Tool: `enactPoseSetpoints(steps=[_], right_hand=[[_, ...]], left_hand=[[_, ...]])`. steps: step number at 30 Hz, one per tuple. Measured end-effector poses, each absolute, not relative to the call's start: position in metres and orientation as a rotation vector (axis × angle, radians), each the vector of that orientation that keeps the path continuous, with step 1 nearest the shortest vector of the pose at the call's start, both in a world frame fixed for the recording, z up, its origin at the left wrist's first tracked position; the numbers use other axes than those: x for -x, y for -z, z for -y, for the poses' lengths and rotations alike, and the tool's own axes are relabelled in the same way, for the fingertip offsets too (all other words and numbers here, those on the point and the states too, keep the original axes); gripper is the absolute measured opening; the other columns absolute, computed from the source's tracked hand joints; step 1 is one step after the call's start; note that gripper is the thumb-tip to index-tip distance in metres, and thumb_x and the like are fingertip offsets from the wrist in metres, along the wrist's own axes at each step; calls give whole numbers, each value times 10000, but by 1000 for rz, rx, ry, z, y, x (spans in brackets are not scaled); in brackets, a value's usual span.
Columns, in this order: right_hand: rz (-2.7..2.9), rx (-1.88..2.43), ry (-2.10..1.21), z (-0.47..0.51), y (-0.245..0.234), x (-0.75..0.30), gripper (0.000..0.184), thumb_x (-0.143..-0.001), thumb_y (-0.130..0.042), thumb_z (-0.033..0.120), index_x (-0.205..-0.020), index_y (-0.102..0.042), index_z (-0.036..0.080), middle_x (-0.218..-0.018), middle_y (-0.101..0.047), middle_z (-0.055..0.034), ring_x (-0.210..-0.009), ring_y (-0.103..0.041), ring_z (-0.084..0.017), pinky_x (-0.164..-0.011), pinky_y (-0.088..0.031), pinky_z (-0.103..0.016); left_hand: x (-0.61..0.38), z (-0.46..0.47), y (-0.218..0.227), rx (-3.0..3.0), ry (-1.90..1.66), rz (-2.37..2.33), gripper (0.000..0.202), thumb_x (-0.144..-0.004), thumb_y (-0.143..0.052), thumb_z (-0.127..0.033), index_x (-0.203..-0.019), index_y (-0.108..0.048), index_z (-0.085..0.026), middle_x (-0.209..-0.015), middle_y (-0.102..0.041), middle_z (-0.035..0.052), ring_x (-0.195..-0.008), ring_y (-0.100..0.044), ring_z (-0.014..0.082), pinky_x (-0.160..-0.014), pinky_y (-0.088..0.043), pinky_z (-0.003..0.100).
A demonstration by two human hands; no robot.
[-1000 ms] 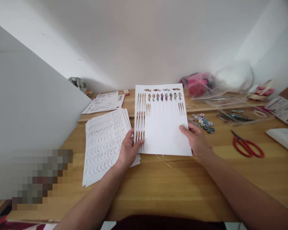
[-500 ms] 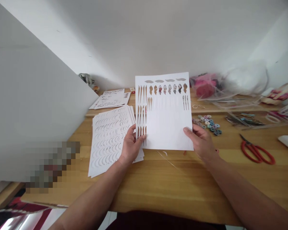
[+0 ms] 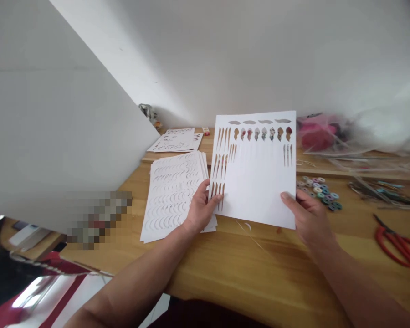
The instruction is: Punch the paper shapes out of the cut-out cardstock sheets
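A white paper sheet (image 3: pixel 259 182) with cut-out shapes is held up over the table, tilted towards me. Slim pointed slots run down its left side, and rows of wavy and leaf-like openings cross the top. My left hand (image 3: pixel 203 207) pinches its lower left edge, thumb in front. On the lower right edge, my right hand (image 3: pixel 309 214) grips it the same way, fingers behind. Left of the sheet lies a stack of papers (image 3: pixel 172 196) with rows of curved cuts, partly behind my left hand.
More cut papers (image 3: pixel 177 139) rest on the raised back ledge. To the right are small coloured bobbins (image 3: pixel 323 189), red-handled scissors (image 3: pixel 398 246) and plastic bags (image 3: pixel 358 132). A pale panel (image 3: pixel 61 127) rises at left; a thread (image 3: pixel 251 234) lies below the sheet.
The view has swung left, so the table things appear farther right. Both hands still hold the sheet, which now slants slightly, its right side lower.
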State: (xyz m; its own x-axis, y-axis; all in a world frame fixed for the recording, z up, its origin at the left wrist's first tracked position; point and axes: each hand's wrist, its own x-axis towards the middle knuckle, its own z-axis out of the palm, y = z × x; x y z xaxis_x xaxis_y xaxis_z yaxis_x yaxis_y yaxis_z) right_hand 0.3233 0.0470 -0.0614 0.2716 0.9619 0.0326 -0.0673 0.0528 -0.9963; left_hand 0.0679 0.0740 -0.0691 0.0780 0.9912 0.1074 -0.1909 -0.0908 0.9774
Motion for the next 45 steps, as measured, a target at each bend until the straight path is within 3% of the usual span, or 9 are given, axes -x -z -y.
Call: enactPoseSetpoints(steps=[3, 6, 11, 17, 21, 26, 30, 34, 45], right_hand=[[969, 1249, -993, -47, 60, -321, 307, -739, -778, 482, -951, -698, 275, -738, -690, -38, -548, -595, -217, -446, -474, -350], [942, 1238, -970, -47, 60, -320, 313, -722, -799, 455, -979, -715, 299, -898, -731, -53, -724, -671, -267, -550, -554, -386], [901, 1287, -1027, -45, 58, -320, 325, -716, -816, 432, -1017, -734, 338, -1018, -742, -40, -851, -698, -300, -658, -609, -428], [942, 1304, -1057, -42, 54, -316, 404, -703, -822, 443, -1069, -722, 302, -940, -754, -47, -805, -720, -287, -627, -617, -390], [980, 1306, -1099, -45, 59, -319, 349, -691, -821, 466, -986, -727, 305, -877, -745, -58, -712, -706, -286, -562, -607, -392], [1033, 1217, -1131, -49, 64, -321, 326, -713, -798, 525, -884, -720, 259, -620, -611, -22, -474, -547, -171, -353, -440, -275], [1049, 1209, -1119, -48, 60, -319, 417, -718, -781, 574, -940, -732, 225, -697, -647, -49, -503, -566, -151, -356, -389, -232], [1050, 1228, -1126, -47, 59, -318, 434, -731, -770, 582, -965, -732, 219, -689, -642, -35, -508, -564, -127, -384, -385, -205], [1100, 1290, -1083, -52, 69, -319, 493, -696, -786, 583, -974, -722, 181, -691, -638, -34, -500, -554, -122, -357, -371, -193]], left_hand=[[-67, -74, 69, -1197, -1305, -919, 462, -862, -691, -402, -1240, -529, -191, -914, -695, 48, -782, -640, 163, -734, -512, 281], [-65, -73, 68, -1207, -1299, -876, 397, -906, -632, -436, -1205, -560, -185, -887, -680, 45, -745, -619, 152, -688, -501, 269], [-64, -74, 66, -1204, -1300, -833, 367, -916, -618, -451, -1151, -586, -172, -951, -666, 62, -836, -619, 168, -772, -509, 299], [-61, -77, 71, -1140, -1281, -876, 371, -859, -677, -495, -1028, -598, -174, -852, -642, 36, -729, -587, 150, -661, -478, 265], [-60, -78, 69, -1117, -1303, -878, 384, -835, -703, -484, -1038, -604, -174, -893, -673, 54, -773, -619, 174, -692, -496, 287], [-41, -75, 53, -1038, -1436, -949, 358, -803, -731, -457, -992, -620, -174, -786, -655, 16, -674, -599, 142, -613, -469, 245], [5, -69, 41, -856, -1532, -976, 464, -724, -802, -419, -1064, -622, -160, -836, -703, 44, -673, -632, 154, -634, -512, 272], [63, -55, 36, -701, -1642, -1077, 476, -626, -863, -347, -989, -622, -156, -879, -734, 64, -684, -665, 181, -660, -551, 315], [111, -20, 59, -780, -1422, -1247, 508, -643, -867, -391, -1017, -657, -118, -859, -742, 76, -692, -678, 182, -630, -536, 271]])
